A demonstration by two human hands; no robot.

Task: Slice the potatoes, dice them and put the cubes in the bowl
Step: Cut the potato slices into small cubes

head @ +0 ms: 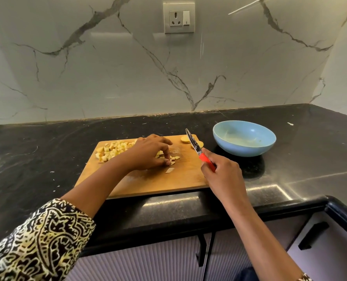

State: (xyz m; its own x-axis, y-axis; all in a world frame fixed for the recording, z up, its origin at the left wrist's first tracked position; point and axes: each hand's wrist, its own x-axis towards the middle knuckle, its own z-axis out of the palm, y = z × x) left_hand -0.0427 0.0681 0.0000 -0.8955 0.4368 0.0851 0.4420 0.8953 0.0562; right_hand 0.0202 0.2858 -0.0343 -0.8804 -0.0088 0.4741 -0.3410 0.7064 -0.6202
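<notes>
A wooden cutting board (148, 183) lies on the black counter. A heap of potato cubes (112, 150) sits at its far left. My left hand (150, 154) rests over a few freshly cut cubes (174, 159) in the board's middle, fingertips curled and pinching them. One small piece (170, 170) lies loose just in front. My right hand (222, 175) grips the red handle of a knife (193, 145), whose blade points up and away, lifted off the board. Potato slices (185, 138) lie at the board's far right corner. The light blue bowl (243, 138) stands empty to the right.
The black counter (46, 159) runs left to right and turns a corner at the right. A marble wall with a socket (178, 18) stands behind. Cabinet doors with black handles (312, 236) are below the counter edge.
</notes>
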